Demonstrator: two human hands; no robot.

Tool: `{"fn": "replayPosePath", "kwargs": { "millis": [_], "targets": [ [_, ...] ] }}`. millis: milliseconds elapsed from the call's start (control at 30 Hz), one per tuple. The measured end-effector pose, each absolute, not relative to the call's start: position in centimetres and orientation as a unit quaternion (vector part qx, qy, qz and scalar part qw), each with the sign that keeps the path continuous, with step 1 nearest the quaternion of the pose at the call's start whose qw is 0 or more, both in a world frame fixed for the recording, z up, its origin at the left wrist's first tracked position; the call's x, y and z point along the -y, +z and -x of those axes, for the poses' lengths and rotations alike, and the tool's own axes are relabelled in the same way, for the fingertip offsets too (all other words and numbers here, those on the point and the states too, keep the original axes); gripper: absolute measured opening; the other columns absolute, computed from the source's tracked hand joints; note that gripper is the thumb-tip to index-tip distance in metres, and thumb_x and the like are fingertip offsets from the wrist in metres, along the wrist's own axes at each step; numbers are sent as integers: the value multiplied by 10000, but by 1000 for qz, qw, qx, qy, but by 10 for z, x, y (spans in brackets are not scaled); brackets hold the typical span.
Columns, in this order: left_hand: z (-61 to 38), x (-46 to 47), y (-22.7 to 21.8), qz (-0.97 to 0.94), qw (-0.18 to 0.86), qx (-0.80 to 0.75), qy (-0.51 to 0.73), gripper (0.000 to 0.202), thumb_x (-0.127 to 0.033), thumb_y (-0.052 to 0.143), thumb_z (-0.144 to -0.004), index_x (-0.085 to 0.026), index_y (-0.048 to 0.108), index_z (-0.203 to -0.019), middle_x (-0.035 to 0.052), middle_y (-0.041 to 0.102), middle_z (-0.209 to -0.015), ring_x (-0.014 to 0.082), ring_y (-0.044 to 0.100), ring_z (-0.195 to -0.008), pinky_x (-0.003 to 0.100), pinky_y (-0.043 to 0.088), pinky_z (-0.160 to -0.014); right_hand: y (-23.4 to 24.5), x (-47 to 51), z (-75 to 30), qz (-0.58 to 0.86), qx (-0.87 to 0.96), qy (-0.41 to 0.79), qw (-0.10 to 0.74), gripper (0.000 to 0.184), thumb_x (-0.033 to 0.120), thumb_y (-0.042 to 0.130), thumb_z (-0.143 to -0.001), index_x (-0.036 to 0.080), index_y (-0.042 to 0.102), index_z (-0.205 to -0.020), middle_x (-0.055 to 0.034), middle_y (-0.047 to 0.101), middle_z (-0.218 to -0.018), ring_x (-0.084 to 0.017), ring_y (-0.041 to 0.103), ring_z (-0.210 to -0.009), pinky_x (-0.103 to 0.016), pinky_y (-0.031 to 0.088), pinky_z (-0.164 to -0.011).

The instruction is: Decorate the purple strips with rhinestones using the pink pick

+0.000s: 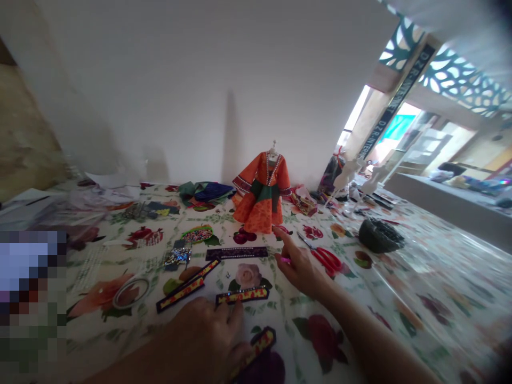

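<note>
My left hand (208,333) lies on the flowered tablecloth (400,298), fingers curled down onto a short trim strip with red and yellow sequins (242,295). Another such strip (262,341) lies under its thumb side. My right hand (300,264) is raised a little, forefinger stretched toward a small orange and green doll dress on a stand (262,194). It pinches a small pink thing (285,260) between thumb and fingers. Red-handled scissors (326,257) lie just right of that hand.
A long dark beaded strip (237,253), a longer sequin strip (186,287), a tape roll (130,292), sequin patches (178,257) and folded fabrics (206,193) lie on the table. A dark round bundle (380,236) sits right. White mannequin stands (352,176) stand behind.
</note>
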State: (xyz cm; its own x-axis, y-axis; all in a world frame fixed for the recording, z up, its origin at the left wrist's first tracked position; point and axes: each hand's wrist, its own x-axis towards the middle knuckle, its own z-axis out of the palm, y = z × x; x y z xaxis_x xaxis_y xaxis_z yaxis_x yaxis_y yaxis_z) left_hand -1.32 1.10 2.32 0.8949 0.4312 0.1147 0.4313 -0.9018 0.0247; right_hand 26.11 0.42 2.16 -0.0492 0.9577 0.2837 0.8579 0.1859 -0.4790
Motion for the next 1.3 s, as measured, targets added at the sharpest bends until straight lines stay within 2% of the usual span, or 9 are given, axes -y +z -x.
{"fn": "replayPosePath", "kwargs": {
  "millis": [100, 200, 367, 500, 700, 833, 967, 1133, 1300],
  "targets": [
    [11, -7, 36, 969, 51, 241, 16, 359, -403, 676, -967, -158, 740, -1222, 108, 797, -903, 287, 746, -746, 426, 634, -689, 19, -9, -267, 641, 710, 89, 277, 686, 215, 486, -938, 111, 354, -1603, 8, 621, -715, -189, 561, -614, -315, 396, -646],
    [9, -4, 47, 970, 29, 236, 42, 357, -376, 668, -992, -155, 721, -1267, 103, 806, -961, 297, 766, -802, 451, 657, -741, 19, -8, -267, 652, 701, 88, 276, 654, 213, 483, -947, 96, 388, -1583, 7, 614, -697, -191, 558, -597, -321, 405, -645],
    [6, -5, 56, 970, -3, 226, 91, 297, -351, 621, -1019, -147, 722, -1211, 120, 807, -987, 318, 772, -821, 491, 660, -759, 29, 11, -250, 608, 740, 89, 273, 590, 189, 509, -977, 210, 434, -1562, 0, 685, -788, -169, 606, -644, -288, 446, -667],
    [5, -6, 60, 973, -18, 210, 93, 281, -339, 601, -1028, -152, 713, -1205, 108, 802, -1010, 301, 772, -833, 481, 668, -752, 32, 20, -242, 584, 764, 101, 257, 377, 180, 521, -994, 185, 618, -1357, -52, 756, -900, -161, 645, -663, -284, 468, -670],
    [8, -5, 51, 976, 6, 213, 54, 281, -363, 646, -1002, -157, 746, -1165, 110, 796, -948, 315, 766, -782, 491, 660, -704, 32, 24, -244, 565, 785, 109, 230, 261, 175, 527, -1015, 195, 701, -1209, -85, 799, -1028, -208, 740, -859, -303, 504, -771],
    [11, -6, 49, 975, 27, 215, 55, 397, -391, 635, -1011, -93, 733, -1256, 156, 796, -947, 336, 768, -775, 511, 661, -674, 41, 32, -238, 537, 813, 140, 178, 278, 196, 518, -1038, 207, 717, -1232, -70, 787, -1004, -201, 725, -830, -294, 478, -737],
    [13, -7, 47, 974, 27, 218, 62, 521, -401, 660, -999, -47, 665, -1380, 156, 783, -887, 339, 764, -749, 516, 663, -651, 42, 37, -231, 506, 834, 153, 159, 351, 171, 517, -1024, 225, 691, -1323, -60, 776, -971, -197, 715, -809, -293, 464, -717],
    [15, -9, 35, 975, 41, 211, 56, 536, -411, 660, -991, -25, 677, -1364, 163, 776, -846, 342, 755, -697, 512, 655, -613, 37, 38, -230, 486, 850, 165, 121, 456, 166, 535, -1000, 257, 626, -1438, -62, 788, -1037, -200, 723, -840, -292, 468, -721],
    [11, -9, 40, 968, -6, 229, 105, 541, -376, 620, -1022, -2, 626, -1413, 194, 796, -960, 354, 779, -801, 548, 671, -706, 44, 38, -232, 500, 848, 144, 101, 341, 203, 531, -1018, 242, 708, -1307, -46, 722, -903, -166, 641, -706, -289, 383, -629]
  ]
}}
